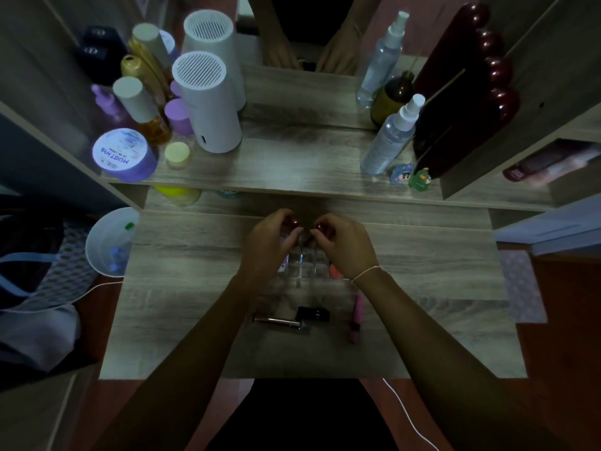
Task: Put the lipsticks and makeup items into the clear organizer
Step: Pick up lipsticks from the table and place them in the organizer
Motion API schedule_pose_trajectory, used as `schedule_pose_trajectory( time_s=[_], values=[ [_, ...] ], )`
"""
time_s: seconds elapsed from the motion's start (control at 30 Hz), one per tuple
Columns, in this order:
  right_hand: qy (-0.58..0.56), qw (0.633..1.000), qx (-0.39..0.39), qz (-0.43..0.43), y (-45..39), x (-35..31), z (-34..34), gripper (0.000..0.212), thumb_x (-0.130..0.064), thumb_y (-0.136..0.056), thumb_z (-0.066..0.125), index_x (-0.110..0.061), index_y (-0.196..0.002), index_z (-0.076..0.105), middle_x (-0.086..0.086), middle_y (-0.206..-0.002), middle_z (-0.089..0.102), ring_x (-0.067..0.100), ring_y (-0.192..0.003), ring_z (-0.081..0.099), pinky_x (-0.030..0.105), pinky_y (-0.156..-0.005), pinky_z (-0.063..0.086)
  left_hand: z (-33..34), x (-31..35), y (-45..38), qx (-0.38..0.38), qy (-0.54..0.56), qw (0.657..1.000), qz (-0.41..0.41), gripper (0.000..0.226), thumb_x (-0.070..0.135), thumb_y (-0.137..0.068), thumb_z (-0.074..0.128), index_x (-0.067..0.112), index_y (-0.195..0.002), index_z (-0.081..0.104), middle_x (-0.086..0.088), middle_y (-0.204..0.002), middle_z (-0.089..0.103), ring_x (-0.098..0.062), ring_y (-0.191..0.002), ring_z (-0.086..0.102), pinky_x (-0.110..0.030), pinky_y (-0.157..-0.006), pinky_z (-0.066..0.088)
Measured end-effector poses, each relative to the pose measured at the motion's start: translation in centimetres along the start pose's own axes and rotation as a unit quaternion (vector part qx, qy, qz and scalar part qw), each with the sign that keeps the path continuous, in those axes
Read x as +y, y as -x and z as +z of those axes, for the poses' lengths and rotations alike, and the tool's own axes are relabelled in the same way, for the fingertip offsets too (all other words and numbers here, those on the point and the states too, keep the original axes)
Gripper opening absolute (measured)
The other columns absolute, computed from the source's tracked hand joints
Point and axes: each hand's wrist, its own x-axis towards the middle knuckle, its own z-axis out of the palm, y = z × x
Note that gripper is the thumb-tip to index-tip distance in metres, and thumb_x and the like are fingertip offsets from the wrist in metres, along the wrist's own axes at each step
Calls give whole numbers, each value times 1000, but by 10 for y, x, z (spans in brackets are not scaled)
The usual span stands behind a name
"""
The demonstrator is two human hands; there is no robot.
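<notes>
The clear organizer (305,263) with small square cells stands on the wooden desk, partly hidden under both hands. My left hand (271,244) hovers over its far left part, fingers curled around a small dark reddish item (294,222). My right hand (341,244) is over its far right part, pinching another small reddish item (320,226). Nearer to me on the desk lie a slim metallic tube (276,321), a black lipstick case (313,314) and a pink tube (356,317). A coral item (336,271) shows at the organizer's right side.
A raised shelf (292,170) behind the organizer carries a white cylinder device (211,105), bottles, a purple jar (125,154), spray bottles (390,138) and small figurines (409,175). A mirror stands at the back. A white bin (110,242) sits left of the desk; a white cable (409,415) trails right.
</notes>
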Motion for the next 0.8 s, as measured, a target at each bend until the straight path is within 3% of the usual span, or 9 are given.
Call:
schedule_pose_trajectory(
  time_s=[0.27, 0.43, 0.57, 0.7, 0.8],
  values=[
    [-23, 999, 22, 18, 1, 3, 1, 26, -28, -83, 70, -19, -106, 63, 2, -86, 73, 7, -71, 57, 23, -67, 47, -6, 1, 5, -14, 16, 1000, -21, 37, 20, -86, 66, 4, -118, 56, -14, -114, 65, -22, -103, 62, -33, -90, 52],
    [-22, 999, 29, 26, 8, 2, -7, 29, -29, -83, 70, -19, -110, 62, 2, -88, 72, 10, -74, 62, 31, -71, 55, -9, -1, 15, -15, 24, 999, -43, 44, 24, -87, 64, 5, -124, 52, -15, -121, 59, -22, -109, 57, -35, -94, 49],
    [-29, 998, 35, 35, 20, 3, -14, 37, -28, -82, 71, -18, -116, 61, 6, -87, 73, 20, -78, 67, 42, -76, 57, -14, 0, 23, 16, 30, 999, -42, 50, 23, -85, 66, 6, -128, 48, -17, -126, 53, -22, -110, 53, -29, -91, 46],
    [-31, 997, 57, 28, 34, 3, -26, 38, -27, -81, 72, -19, -116, 61, 5, -82, 71, 20, -74, 66, 38, -72, 57, -19, 3, 33, 48, 19, 998, -30, 51, 22, -83, 69, 8, -128, 48, -17, -128, 50, -13, -106, 48, -26, -85, 43],
    [-42, 996, 79, 23, 50, 4, -37, 33, -26, -80, 73, -20, -111, 62, -1, -77, 67, 15, -68, 62, 33, -66, 54, -20, 12, 46, 77, 9, 997, -15, 39, 21, -84, 67, 12, -119, 53, -15, -117, 56, -12, -97, 51, -24, -77, 43]
  ],
)
